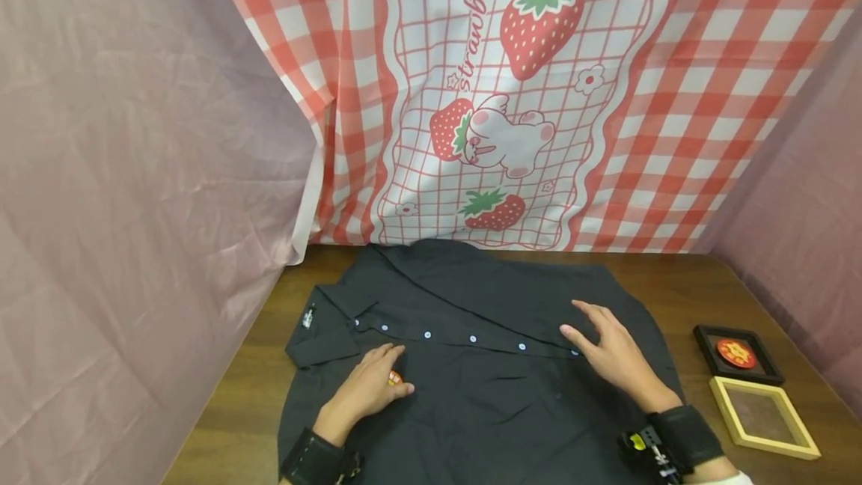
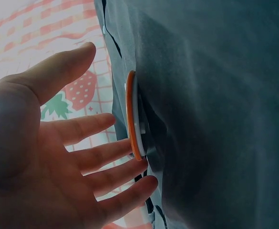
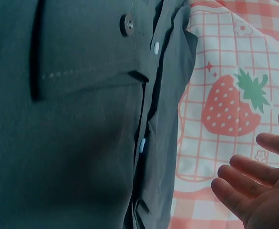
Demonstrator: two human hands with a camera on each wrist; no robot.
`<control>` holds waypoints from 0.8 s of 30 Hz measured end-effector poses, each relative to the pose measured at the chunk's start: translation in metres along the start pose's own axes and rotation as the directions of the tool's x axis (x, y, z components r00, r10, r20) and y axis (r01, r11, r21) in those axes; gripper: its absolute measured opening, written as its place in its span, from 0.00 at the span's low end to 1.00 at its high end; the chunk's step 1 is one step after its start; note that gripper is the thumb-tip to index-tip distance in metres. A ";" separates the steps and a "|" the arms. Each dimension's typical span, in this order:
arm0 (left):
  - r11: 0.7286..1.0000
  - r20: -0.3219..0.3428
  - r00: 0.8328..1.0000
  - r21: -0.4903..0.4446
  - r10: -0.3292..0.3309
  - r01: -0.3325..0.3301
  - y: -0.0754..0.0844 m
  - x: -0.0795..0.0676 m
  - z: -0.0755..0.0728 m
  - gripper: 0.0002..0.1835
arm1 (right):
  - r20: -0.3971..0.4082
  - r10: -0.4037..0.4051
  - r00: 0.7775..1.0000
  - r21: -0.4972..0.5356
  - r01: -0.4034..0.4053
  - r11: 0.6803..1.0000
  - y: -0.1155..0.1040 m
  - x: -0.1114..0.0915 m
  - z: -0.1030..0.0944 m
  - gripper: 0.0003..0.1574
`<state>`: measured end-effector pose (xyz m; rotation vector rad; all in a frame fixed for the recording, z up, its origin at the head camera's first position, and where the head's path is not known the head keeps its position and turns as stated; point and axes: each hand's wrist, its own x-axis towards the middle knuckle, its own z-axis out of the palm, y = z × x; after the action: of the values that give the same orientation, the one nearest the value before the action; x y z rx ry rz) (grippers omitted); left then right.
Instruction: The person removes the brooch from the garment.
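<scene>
Left wrist: badge [image 2: 135, 117] beside left grip [image 2: 53, 160]

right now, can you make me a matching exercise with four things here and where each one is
Things:
1. shirt
2. badge
3. strawberry cloth
4. red disc

Places:
A. inside the black frame
B. at the left hand
C. hanging behind the table
D. spread across the table

Pairs: 1-D, 2-B, 3-C, 4-A

Matt cloth shirt [image 1: 485, 391], wood-look table [image 1: 236, 403]
</scene>
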<state>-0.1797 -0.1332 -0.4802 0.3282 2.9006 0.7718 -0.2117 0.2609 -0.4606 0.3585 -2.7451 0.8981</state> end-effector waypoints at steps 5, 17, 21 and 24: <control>1.000 0.003 1.000 0.004 0.006 -0.006 -0.001 -0.001 0.001 0.36 | 0.004 -0.005 1.000 0.007 0.005 1.000 -0.002 -0.001 0.004 0.37; 1.000 -0.021 0.999 0.007 0.029 -0.029 0.000 -0.001 -0.001 0.36 | -0.009 -0.049 0.999 0.010 0.049 0.999 -0.011 0.000 0.018 0.37; 0.999 -0.024 0.999 0.009 0.031 -0.031 0.000 0.000 -0.001 0.35 | -0.008 -0.047 0.999 0.017 0.047 0.999 -0.015 0.000 0.022 0.37; 0.999 -0.027 0.999 0.009 0.035 -0.035 0.000 0.000 0.000 0.35 | -0.004 -0.046 0.999 0.023 0.046 0.999 -0.016 -0.001 0.025 0.36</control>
<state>-0.1801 -0.1330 -0.4798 0.3731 2.9315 0.7760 -0.2097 0.2329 -0.4718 0.4225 -2.7133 0.9190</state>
